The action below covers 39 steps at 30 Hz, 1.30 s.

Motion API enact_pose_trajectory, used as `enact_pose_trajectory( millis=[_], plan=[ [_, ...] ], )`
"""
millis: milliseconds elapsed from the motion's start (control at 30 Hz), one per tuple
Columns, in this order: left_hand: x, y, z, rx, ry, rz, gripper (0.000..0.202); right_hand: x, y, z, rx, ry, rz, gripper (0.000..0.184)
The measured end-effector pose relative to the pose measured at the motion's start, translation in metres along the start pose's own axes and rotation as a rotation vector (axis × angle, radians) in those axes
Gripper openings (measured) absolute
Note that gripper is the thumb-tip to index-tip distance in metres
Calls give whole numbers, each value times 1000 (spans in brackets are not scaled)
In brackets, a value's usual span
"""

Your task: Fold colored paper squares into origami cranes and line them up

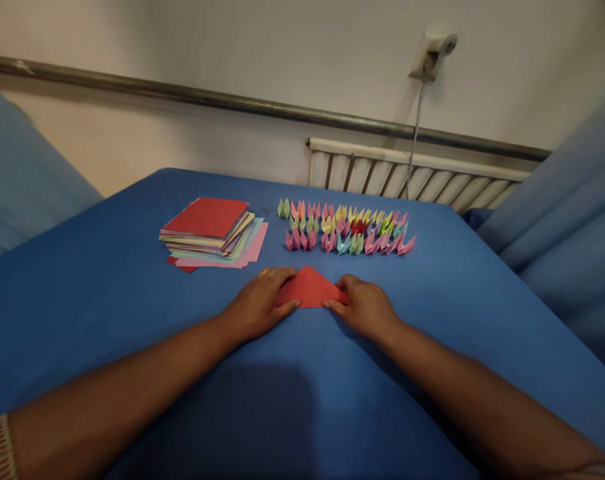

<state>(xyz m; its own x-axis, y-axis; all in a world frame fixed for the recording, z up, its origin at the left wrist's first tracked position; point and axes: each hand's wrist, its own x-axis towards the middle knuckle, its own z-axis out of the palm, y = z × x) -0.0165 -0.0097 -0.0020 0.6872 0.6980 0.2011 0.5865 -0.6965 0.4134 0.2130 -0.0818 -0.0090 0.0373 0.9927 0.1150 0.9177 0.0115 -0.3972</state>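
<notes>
Where the left side begins: pale-blue cloth (27, 173) slopes down beside the surface (132, 360), which wears a smooth deep-blue cover, its far edge near the wall.
Wall (222, 40): pale and dimly lit, crossed by a metal rail (207, 98) that slants downward to the right.
Paper stack (207, 217): loose coloured sheets on the left part of the surface, a red one on top, pink and light-blue ones sticking out below.
Left hand (262, 300): grip narrow, thumb and fingers holding the left end of the red paper.
Red paper (309, 290): folded to a triangle, between the hands near the middle of the surface, peak pointing away from the person.
Folded shapes (357, 228): three rows of pointed paper pieces, many pink, beyond the red paper.
Right hand (369, 307): grip narrow too, holding the right end.
Radiator (382, 153): low on the wall, past the far edge.
Socket (427, 60): above the rail, a pale cord (419, 107) hanging from it.
Right curtain (557, 193): blue, in soft folds.
</notes>
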Motion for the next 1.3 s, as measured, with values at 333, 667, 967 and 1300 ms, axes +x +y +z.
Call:
enact_pose_trajectory(
  millis=[333,667,967,1300],
  plan=[
    [4,3,-11,-714,-12,-271,44,0,5,13,495,76,-267,12],
    [-5,24,-23,-758,-84,-242,22,-4,0,12,978,-163,-178,28],
    [-4,26,-21,-647,-146,-267,25,-4,-1,11,889,-125,-108,29],
    [-1,18,-19,-570,-35,-321,28,1,5,18,883,-71,-91,25]
  ],
)
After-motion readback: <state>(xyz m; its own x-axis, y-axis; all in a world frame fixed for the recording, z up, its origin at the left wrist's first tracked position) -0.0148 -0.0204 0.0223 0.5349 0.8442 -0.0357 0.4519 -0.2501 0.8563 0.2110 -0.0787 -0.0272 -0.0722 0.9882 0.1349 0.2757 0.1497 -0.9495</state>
